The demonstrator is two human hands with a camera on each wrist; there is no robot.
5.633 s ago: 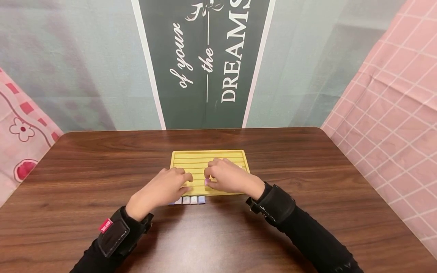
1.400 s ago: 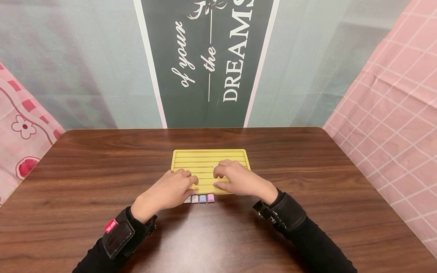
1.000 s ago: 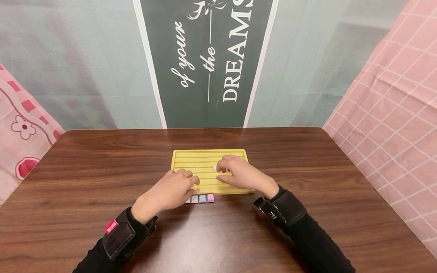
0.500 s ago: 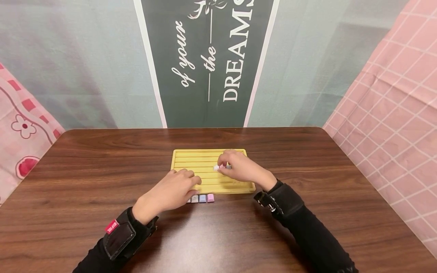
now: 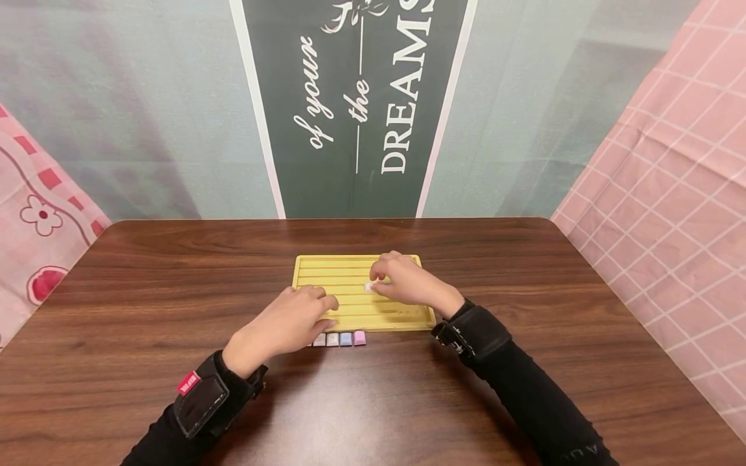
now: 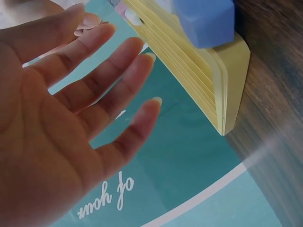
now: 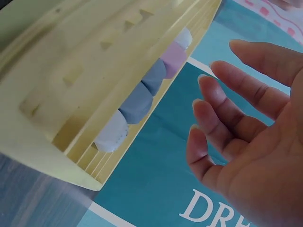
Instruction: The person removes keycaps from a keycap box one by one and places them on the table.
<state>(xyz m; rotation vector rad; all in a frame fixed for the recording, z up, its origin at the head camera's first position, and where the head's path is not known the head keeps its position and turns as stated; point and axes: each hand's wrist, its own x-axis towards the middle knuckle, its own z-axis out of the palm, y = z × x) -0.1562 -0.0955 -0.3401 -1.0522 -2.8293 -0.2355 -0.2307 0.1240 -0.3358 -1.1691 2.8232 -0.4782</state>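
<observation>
A yellow ridged tray (image 5: 335,272) lies on the table. My right hand (image 5: 406,282) hovers over its right half, thumb and index fingertips right at a white keycap (image 5: 368,287). The right wrist view shows a row in the tray: a white keycap (image 7: 112,132), two grey-blue keycaps (image 7: 136,104), a pink keycap (image 7: 173,60) and the white one at the far end; the fingers are loosely bent, nothing between them. My left hand (image 5: 288,321) is over the tray's front left, fingers spread and relaxed, a blue keycap (image 6: 206,21) near it in the left wrist view.
Along the tray's front edge, a row of keycaps stands on the brown wooden table (image 5: 373,401), with a pink keycap (image 5: 359,338) at its right end and a blue keycap (image 5: 346,338) beside it. The left hand covers the row's left part.
The pink keycap that my right hand pinched earlier now stands at the right end of the front row. That hand has since moved back over the tray's keycaps. The left hand has shifted slightly.
</observation>
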